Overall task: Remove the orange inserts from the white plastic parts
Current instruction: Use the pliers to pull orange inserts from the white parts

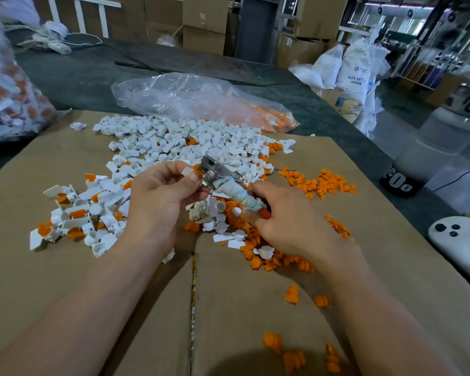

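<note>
White part with orange insert pinched between left hand fingers; right hand fingers curled round pliers, metal tip just beside left fingertips.

Bag of parts blurred, cut by left edge, tool head smeared

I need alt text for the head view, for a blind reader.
Left hand pinches a white part with an orange insert against a metal tool held by the right hand, above piles of white parts and orange inserts on cardboard.
</note>
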